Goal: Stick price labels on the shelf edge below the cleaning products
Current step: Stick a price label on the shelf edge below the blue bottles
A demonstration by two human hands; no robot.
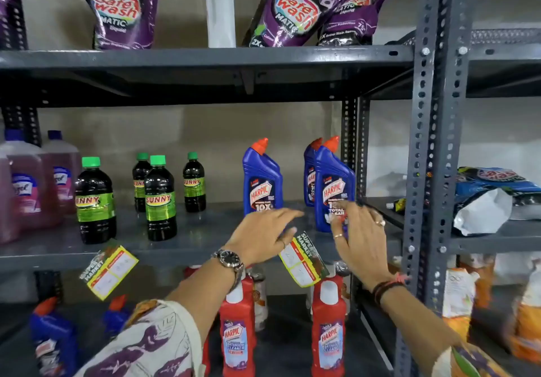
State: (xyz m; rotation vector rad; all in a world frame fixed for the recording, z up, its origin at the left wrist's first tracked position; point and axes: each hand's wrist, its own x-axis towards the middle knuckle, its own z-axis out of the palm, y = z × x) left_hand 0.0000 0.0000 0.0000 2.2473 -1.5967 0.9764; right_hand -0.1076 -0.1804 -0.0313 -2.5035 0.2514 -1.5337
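Observation:
A yellow and red price label (pixel 303 261) hangs tilted on the grey shelf edge (pixel 181 255) below the blue Harpic bottles (pixel 262 179). My left hand (pixel 263 234) hovers just above and left of it, fingers spread, its thumb close to the label's top. My right hand (pixel 361 237) is to the label's right, fingers spread, in front of another blue Harpic bottle (pixel 333 185). Neither hand grips anything. A second price label (pixel 109 272) sticks tilted on the same edge, below the dark Sunny bottles (pixel 95 201).
Pink Lizol bottles (pixel 26 189) stand at the far left. Purple Safewash pouches (pixel 120 8) fill the upper shelf. Red Harpic bottles (pixel 328 327) stand on the shelf below. A perforated grey upright (pixel 433 157) rises at the right, with bags (pixel 491 198) beyond it.

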